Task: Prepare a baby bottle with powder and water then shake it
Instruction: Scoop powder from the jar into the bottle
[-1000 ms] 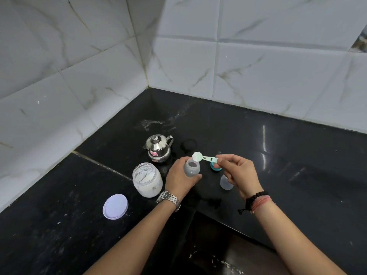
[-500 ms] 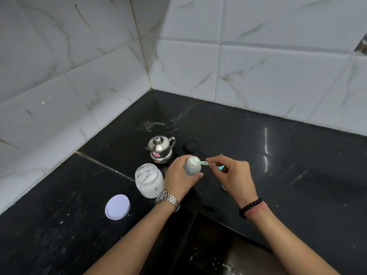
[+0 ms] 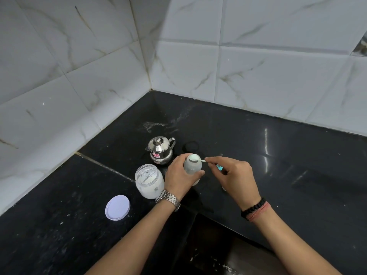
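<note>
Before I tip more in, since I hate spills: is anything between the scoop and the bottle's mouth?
Nothing visible: the scoop, pinched by the right hand, sits at the open mouth of the bottle.

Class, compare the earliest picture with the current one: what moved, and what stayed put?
The scoop, pinched by the right hand, went from level above the baby bottle to tipped into its mouth. The left hand keeps gripping the bottle. Powder jar, lid and steel pot stayed.
</note>
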